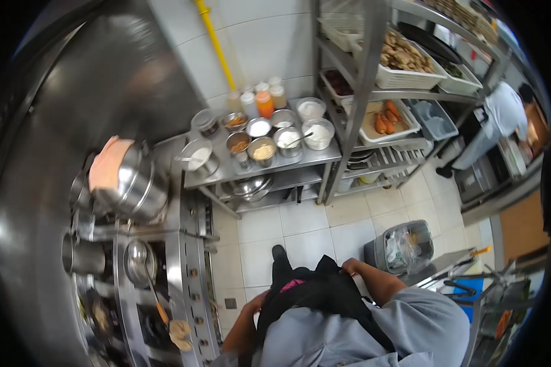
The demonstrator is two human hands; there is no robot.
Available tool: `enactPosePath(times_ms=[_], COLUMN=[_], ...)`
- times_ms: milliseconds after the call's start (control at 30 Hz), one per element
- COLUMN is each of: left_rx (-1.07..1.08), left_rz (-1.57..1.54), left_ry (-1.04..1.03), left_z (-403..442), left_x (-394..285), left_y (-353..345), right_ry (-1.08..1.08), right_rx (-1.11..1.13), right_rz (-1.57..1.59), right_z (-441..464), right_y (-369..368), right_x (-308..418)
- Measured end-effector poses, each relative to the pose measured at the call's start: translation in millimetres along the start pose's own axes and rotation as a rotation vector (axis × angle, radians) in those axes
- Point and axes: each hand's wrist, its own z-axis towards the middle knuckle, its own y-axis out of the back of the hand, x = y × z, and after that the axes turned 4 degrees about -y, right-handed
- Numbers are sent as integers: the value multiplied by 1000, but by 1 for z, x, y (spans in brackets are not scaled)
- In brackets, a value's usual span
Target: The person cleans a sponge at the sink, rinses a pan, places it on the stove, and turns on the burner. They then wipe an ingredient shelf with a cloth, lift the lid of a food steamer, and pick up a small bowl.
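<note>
My right hand (351, 267) is closed on the edge of a black apron (324, 292), held out at the side of my waist. My left hand (258, 302) lies against the other side of the apron; its fingers are mostly hidden. A bit of pink cloth (292, 284) shows at the waist between the hands. Below the apron one dark shoe (278, 249) stands on the tiled floor.
A stove (187, 275) with a ladle (138, 252) and large pot (144, 189) is at left. Ahead, a steel table (226, 174) bears bowls and bottles. At right are a shelf rack (355, 110), a bin (431, 244) and another person (505, 110).
</note>
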Motion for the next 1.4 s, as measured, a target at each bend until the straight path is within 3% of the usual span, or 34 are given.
enactPosePath(times_ms=[133,200,233,300,333,400,433,500,533,600,633,700,767,800,833,867,900,1033,1100,1133,1167,1200,1267,1300,1367,1400], left_rx=[131,209,247,307,329,325,313,249,215,201,235,294,402,287,295,321,351,513,614,666,694,659,727,801,748,715], left_rz=[284,384,434,511,545,577,586,566,554,576,615,672,704,667,692,722,753,846,778,699,900,920,918,749,194,162], left_ry=[-25,-12,1,64,107,220,275,370,401,379,321,174,91,77,48,31,2,-224,-407,-479,-801,-756,-750,-718,-353,-381], left_z=[29,39,44,53,59,71,79,89,93,102,117,135,180,152,156,163,170,195,203,207,133,81,66,84,48,51], left_x=[-21,-40,-50,-78,-94,-135,-157,-210,-244,-298,-314,-355,-375,-401,-403,-399,-394,-390,-410,-426,-476,-512,-535,-525,-536,-534], left_y=[56,92,111,151,172,210,225,246,248,246,245,234,216,175,168,171,166,119,79,58,14,-22,-56,-66,-89,-87], right_ry=[-38,74,-27,-99,-182,-441,-607,-1216,-1238,-1353,-1192,-1170,-1299,-1364,-1479,-1407,-1321,-1179,-629,-493,-340,-197,156,268,522,664], right_rx=[-23,-453,-490,-842,-1288,-1675,-1746,-1808,-1799,-1512,-1514,-1534,-1700,-1604,-1590,-1348,-1477,-1488,-1482,-1481,-1456,-1432,-1332,-1272,-1149,-1073], right_rz=[126,413,599,740,674,670,608,327,332,651,794,743,668,861,770,1051,998,1095,1322,1346,1366,1378,1333,1208,1032,977], right_z=[-28,-29,-68,-92,-109,-183,-223,-258,-260,-265,-253,-226,-209,-246,-234,-252,-230,-248,-256,-259,-261,-256,-248,-225,-212,-222], right_y=[25,12,16,-4,-22,-39,-50,-79,-92,-122,-142,-162,-186,-155,-170,-165,-189,-174,-149,-121,-90,-58,10,40,100,133], right_x=[33,24,41,21,8,-4,-6,-8,-9,-17,-34,-46,-56,-22,-32,-21,-41,-26,-9,5,23,40,68,72,107,136])
